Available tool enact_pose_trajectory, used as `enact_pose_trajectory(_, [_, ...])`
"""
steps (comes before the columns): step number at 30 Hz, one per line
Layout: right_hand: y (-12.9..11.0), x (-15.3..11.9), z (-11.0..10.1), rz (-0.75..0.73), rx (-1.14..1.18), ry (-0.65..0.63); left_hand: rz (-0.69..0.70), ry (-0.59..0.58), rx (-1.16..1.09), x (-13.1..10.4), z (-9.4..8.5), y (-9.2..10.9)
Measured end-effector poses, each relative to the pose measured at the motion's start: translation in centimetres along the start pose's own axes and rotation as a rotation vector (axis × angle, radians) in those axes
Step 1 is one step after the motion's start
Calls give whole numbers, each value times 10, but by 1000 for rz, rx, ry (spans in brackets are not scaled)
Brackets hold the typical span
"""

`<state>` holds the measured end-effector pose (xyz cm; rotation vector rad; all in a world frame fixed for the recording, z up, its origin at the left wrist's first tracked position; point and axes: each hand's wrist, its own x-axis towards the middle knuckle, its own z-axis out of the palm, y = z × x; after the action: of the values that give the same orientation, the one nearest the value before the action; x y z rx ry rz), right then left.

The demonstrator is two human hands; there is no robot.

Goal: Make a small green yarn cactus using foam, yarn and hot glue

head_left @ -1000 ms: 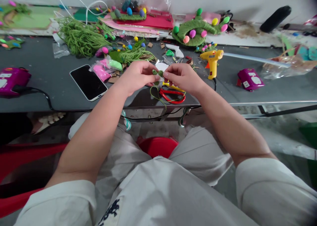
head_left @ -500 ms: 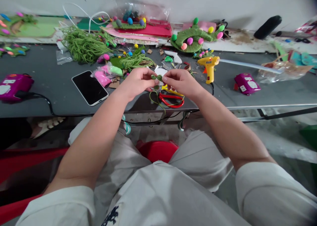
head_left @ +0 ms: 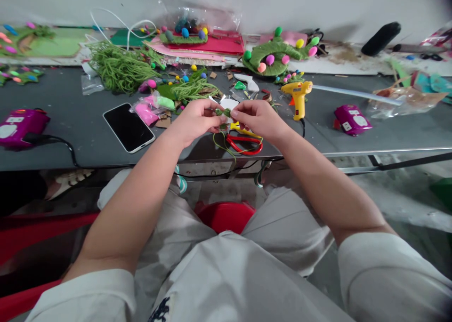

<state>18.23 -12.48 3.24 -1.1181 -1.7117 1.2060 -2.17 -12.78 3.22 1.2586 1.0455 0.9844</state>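
Between my two hands is a small green yarn-like piece (head_left: 227, 111), its exact shape mostly covered by fingers. My left hand (head_left: 197, 120) is closed, pinching it from the left with thumb and fingertips. From the other side my right hand (head_left: 257, 117) pinches its right end, fingers closed. A thin green strand (head_left: 219, 145) trails below onto the table. Red-handled scissors (head_left: 247, 145) lie just under my hands, with a yellow-handled tool (head_left: 243, 130) partly hidden behind the right fingers. A white round piece (head_left: 229, 103) is just beyond the fingertips.
A phone (head_left: 127, 128) and pink packets (head_left: 146, 112) lie left. The yellow glue gun (head_left: 298, 96) stands right, near a purple box (head_left: 352, 119). Behind are a green yarn bundle (head_left: 122, 68) and a green wreath shape with coloured balls (head_left: 266, 60). Another person's foot (head_left: 68, 178) shows lower left.
Both hands stay at nearly the same place, still pinching the green piece. The fingers have shifted slightly around it, and less of its lower part shows.
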Motion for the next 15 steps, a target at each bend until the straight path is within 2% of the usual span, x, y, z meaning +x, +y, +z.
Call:
enact_pose_trajectory(7, [-3,-4,5,-106,-90,117,31,107,-27,3,4,-4])
enact_pose_trajectory(10, [-4,-9,11,-156,-154,112,47,164,-37,4,7,-6])
enact_pose_trajectory(12, [-4,-12,14,-170,-188,102,53,201,-82,4,9,-6])
enact_pose_trajectory(15, [-5,-15,17,-247,-294,156,15,243,-206,3,11,-4])
